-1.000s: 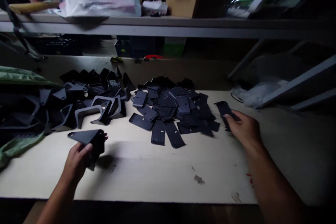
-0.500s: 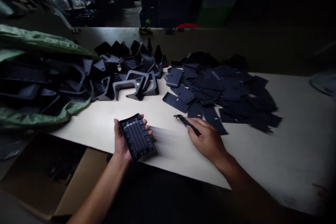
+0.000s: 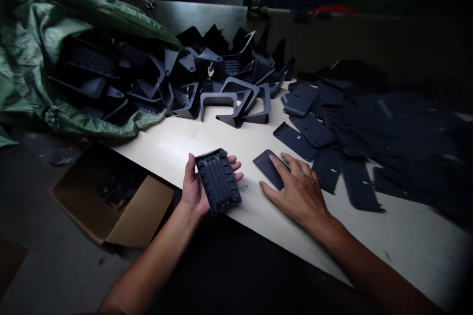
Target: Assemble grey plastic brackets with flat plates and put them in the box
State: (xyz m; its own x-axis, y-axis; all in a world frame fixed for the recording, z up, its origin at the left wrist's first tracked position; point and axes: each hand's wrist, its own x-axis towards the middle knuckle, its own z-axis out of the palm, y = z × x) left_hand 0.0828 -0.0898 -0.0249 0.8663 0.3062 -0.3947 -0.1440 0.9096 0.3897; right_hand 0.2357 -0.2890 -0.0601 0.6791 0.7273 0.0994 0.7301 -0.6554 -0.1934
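My left hand [image 3: 194, 192] grips a black ribbed plastic cover [image 3: 219, 179] from beneath. Its ribbed inner side faces up, and it is held above the table's front edge. A flat dark plastic plate [image 3: 269, 167] lies on the table to its right. My right hand [image 3: 301, 189] rests over that plate, fingers spread, index fingertip touching its top. Just beyond are several similar flat plates [image 3: 325, 172] in a loose pile, some overlapping. Dark angled plastic brackets [image 3: 221, 98] are heaped behind my left hand.
A green woven sack [image 3: 37, 24] lies open at the left, with more brackets inside. Below the table's edge stands an open cardboard box [image 3: 138, 216] with dark pieces in it. The pale tabletop [image 3: 162, 142] runs along the front.
The view has swung left, so things sit further right. My right hand has lowered the plate from a tilted grip onto the table and its fingers have spread. My left hand keeps the cover.
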